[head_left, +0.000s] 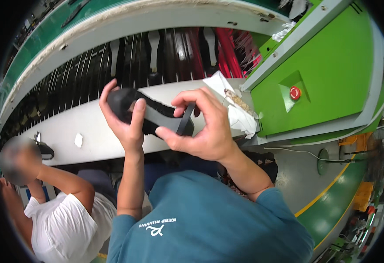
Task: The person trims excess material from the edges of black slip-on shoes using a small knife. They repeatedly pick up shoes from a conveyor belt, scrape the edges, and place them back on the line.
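Observation:
Both of my hands have hold of a black shoe (162,117), held sole up above the pale ledge, its grey underside showing. My left hand (129,125) wraps round the rounded toe, with the thumb across the underside. At the heel end, my right hand (209,127) curls its fingers and thumb round the shoe beside a dark, flat-edged heel part (186,120). Part of the heel is hidden by the right hand's fingers.
Beyond the pale ledge (100,118), a rod conveyor carries several dark shoes with grey undersides (154,48). White paper (240,118) lies beside a green machine housing (323,74) with a red button (295,93). A person in a white shirt (69,228) works at left.

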Motion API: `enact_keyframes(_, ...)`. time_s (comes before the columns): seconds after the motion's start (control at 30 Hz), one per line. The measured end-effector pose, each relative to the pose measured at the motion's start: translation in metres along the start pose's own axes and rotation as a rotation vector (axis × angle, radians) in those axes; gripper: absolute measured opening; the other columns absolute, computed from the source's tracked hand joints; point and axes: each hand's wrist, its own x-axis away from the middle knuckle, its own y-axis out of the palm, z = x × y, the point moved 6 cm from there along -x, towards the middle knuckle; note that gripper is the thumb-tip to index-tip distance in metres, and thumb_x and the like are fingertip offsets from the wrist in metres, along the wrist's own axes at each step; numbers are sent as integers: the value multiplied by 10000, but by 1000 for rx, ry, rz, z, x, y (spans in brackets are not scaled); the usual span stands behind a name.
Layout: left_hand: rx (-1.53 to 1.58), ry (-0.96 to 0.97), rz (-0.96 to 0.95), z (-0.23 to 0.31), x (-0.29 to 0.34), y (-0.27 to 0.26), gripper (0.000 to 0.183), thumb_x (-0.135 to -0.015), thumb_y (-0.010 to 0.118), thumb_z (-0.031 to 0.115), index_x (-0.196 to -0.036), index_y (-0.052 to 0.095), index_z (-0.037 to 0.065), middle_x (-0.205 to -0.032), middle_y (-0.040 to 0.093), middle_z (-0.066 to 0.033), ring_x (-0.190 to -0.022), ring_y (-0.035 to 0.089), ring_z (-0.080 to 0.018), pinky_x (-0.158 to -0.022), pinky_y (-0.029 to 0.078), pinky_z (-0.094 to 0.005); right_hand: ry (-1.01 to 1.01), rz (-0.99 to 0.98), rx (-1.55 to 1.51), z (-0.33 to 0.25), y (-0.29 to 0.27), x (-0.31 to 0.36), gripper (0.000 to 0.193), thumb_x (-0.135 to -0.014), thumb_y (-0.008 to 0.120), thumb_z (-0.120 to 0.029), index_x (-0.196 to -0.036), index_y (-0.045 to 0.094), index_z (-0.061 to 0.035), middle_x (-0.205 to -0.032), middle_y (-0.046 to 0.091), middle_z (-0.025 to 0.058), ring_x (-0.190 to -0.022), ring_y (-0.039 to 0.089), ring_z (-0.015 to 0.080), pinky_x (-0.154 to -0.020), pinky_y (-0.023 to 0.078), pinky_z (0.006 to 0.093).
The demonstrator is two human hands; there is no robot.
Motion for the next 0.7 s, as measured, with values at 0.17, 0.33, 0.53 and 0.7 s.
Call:
enact_keyframes(0.17, 49, 131, -131, 24, 0, 14, 840, -839, 917, 156, -1540, 480, 4, -1134, 584, -62, -891, 619, -132, -829, 524, -276, -116, 32, -2, -4, 1, 2, 295, -747, 907, -122, -912, 673, -57, -822, 684, 50, -723, 646, 190, -660, 518, 335)
enact_keyframes(0.33, 81, 229, -209, 30, 2, 23, 868, -806, 917, 132, -1540, 475, -9, -1094, 590, -67, -881, 611, -140, -808, 517, -280, -73, 50, -99, -4, 13, 3, 199, -801, 843, -51, -790, 644, -49, -727, 644, 62, -610, 609, 191, -572, 476, 328)
enact_keyframes(0.53, 190, 87, -211, 25, 6, 22, 876, -786, 874, 77, -1570, 489, 19, -1066, 589, -58, -869, 590, -131, -795, 504, -270, -53, -24, -69, -7, 23, 3, 302, -798, 937, -161, -836, 658, -52, -745, 649, 69, -643, 628, 183, -563, 474, 314)
enact_keyframes(0.7, 209, 41, -304, 6, 8, 9, 756, -864, 830, 249, -1532, 536, 52, -1113, 620, -47, -910, 617, -119, -874, 502, -278, 114, -170, -287, -10, 21, -3, 761, -677, 1080, -445, -1179, 678, -38, -991, 713, 82, -872, 701, 159, -630, 530, 274)
